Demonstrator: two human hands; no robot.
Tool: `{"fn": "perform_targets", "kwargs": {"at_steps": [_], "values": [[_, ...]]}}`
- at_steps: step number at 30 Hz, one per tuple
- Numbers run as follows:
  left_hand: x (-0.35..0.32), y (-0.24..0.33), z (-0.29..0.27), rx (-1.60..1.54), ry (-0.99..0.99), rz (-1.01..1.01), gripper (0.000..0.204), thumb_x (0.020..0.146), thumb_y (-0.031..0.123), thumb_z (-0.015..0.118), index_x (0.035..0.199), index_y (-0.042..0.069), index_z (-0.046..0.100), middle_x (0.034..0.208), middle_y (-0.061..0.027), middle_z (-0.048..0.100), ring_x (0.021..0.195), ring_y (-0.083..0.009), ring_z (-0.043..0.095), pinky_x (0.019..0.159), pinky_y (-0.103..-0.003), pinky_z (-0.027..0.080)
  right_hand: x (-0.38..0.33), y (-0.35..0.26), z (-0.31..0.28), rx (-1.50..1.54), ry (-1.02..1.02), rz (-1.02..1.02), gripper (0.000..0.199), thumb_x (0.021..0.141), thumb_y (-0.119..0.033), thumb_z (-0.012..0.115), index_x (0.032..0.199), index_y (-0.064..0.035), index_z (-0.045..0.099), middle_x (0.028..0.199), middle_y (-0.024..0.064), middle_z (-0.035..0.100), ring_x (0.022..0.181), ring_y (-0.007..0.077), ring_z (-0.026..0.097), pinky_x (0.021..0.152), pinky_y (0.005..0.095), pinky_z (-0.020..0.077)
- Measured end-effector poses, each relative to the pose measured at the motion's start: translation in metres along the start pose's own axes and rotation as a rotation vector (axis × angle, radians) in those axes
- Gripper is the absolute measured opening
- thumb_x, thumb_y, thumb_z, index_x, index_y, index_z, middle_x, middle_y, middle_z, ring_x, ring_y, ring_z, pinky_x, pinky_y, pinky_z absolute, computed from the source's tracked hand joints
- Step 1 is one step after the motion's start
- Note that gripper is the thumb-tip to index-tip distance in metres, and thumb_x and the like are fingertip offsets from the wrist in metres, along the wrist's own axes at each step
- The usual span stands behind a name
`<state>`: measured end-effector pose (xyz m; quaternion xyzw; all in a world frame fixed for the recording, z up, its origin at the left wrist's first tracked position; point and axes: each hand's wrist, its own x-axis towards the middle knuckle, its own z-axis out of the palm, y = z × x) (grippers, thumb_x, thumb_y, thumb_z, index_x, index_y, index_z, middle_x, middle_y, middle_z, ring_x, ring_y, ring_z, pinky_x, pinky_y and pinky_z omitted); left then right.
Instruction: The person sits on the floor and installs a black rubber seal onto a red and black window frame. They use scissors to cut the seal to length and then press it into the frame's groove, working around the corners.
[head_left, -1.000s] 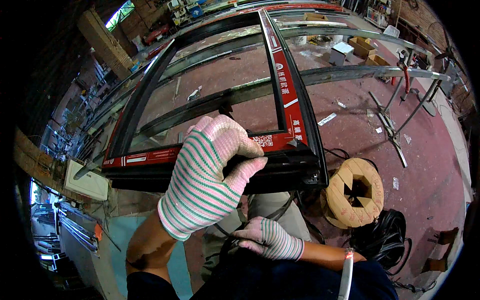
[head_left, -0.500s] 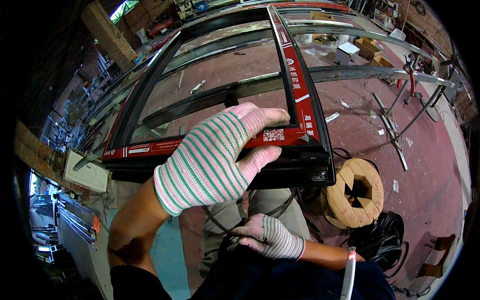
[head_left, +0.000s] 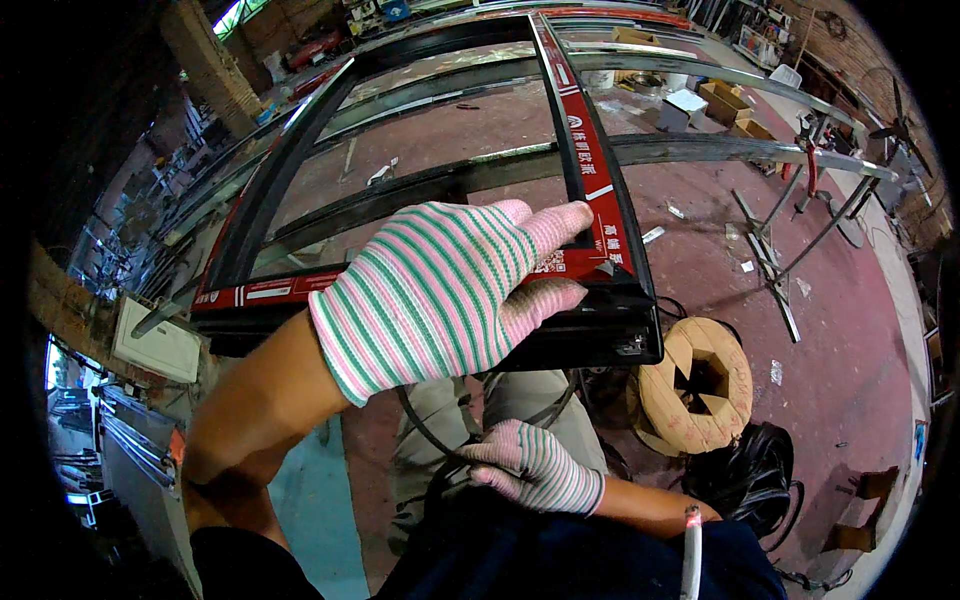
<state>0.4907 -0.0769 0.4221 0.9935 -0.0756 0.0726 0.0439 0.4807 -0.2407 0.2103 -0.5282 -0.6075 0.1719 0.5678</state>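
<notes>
A rectangular window frame (head_left: 590, 190), black with red printed film on its faces, lies before me. My left hand (head_left: 430, 290), in a pink, green and white striped knit glove, lies across its near bar. Its fingers stretch to the right toward the near right corner, thumb apart from them, and I see nothing held in it. Lower down, close to my lap, my right hand (head_left: 540, 470) wears a matching glove and is closed around a thin black rubber strip (head_left: 425, 425). That strip runs up toward the underside of the near bar, where the left wrist and frame hide its end.
Long metal rails (head_left: 720, 150) on legs support the frame. To the right stand a cardboard-wrapped coil (head_left: 695, 385) and a heap of black strip (head_left: 755, 480). Red-handled clamps (head_left: 811, 170) hang at the rail's end. A white box (head_left: 155, 340) stands at left.
My left hand has slid a little to the right along the near bar, toward the corner. The right hand keeps its hold on the strip; the whole view has shifted slightly.
</notes>
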Motion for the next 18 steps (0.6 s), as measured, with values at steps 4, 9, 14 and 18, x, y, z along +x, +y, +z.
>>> {"fn": "perform_targets", "kwargs": {"at_steps": [4, 9, 14, 18], "values": [[0.003, 0.001, 0.0, -0.071, 0.044, -0.001, 0.068, 0.085, 0.042, 0.07, 0.138, 0.006, 0.047, 0.108, -0.0199, 0.068, 0.093, -0.0384, 0.067, 0.081, -0.041, 0.054, 0.001, 0.002, -0.002, -0.005, 0.009, -0.012, 0.027, 0.093, -0.027, 0.062, 0.111, -0.0067, 0.064, 0.076, 0.0137, 0.058, 0.075, 0.0356, 0.056, 0.07, 0.0442, 0.0446], [0.012, 0.013, -0.002, 0.093, 0.007, -0.056, 0.074, 0.085, 0.052, 0.066, 0.143, 0.012, 0.044, 0.094, -0.0199, 0.07, 0.073, -0.035, 0.069, 0.065, -0.041, 0.054, 0.002, 0.005, -0.001, 0.003, -0.014, -0.002, 0.026, 0.092, -0.025, 0.064, 0.111, -0.0065, 0.064, 0.076, 0.0136, 0.058, 0.075, 0.0356, 0.056, 0.069, 0.0446, 0.0446], [0.011, 0.013, 0.009, 0.114, 0.065, -0.066, 0.075, 0.086, 0.049, 0.067, 0.146, 0.012, 0.042, 0.094, -0.0207, 0.07, 0.073, -0.0359, 0.068, 0.066, -0.041, 0.054, 0.002, 0.006, 0.0, 0.001, -0.006, 0.008, 0.027, 0.092, -0.027, 0.064, 0.111, -0.0073, 0.064, 0.076, 0.0135, 0.058, 0.076, 0.0356, 0.057, 0.069, 0.0452, 0.0448], [0.002, -0.016, 0.017, -0.217, 0.1, 0.073, 0.075, 0.084, 0.046, 0.07, 0.146, 0.014, 0.042, 0.126, -0.0249, 0.06, 0.111, -0.0301, 0.065, 0.099, -0.034, 0.048, 0.002, 0.008, -0.007, -0.034, -0.111, 0.104, 0.031, 0.091, -0.028, 0.065, 0.115, -0.0085, 0.064, 0.08, 0.0147, 0.061, 0.082, 0.0358, 0.06, 0.07, 0.0455, 0.0464]]}}
